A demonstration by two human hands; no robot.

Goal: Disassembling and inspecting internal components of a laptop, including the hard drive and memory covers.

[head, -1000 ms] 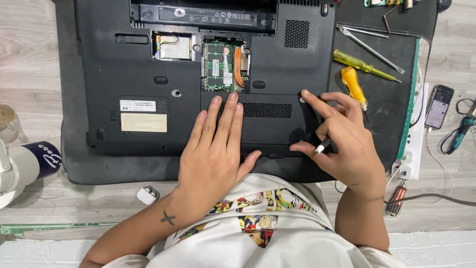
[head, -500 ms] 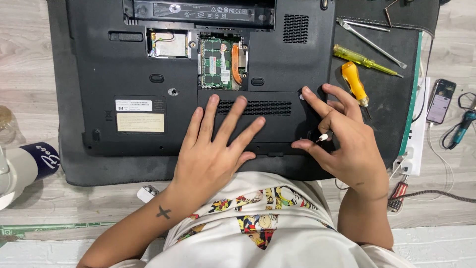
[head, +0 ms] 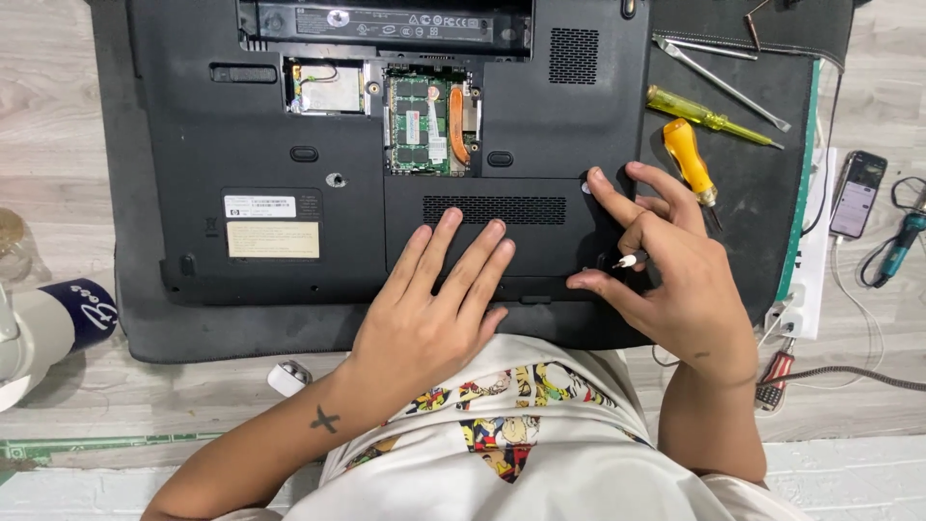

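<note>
Black laptop [head: 289, 145] underside; left hand [head: 434, 309], fingers now drawn together, presses flat on the cover [head: 540, 227]; right hand [head: 670, 275] pinches a small screw [head: 627, 260] beside it.

The left hand [head: 434, 314] lies palm down with its fingers [head: 461, 260] stretched forward and close together, while the right hand [head: 675, 285] arches beside it, index finger extended ahead, thumb reaching left, middle fingers curled inward.

Wearing a white T-shirt [head: 540, 453] carrying a bright cartoon print; bare forearms, showing a small dark cross tattoo [head: 325, 420] near the left wrist.
</note>
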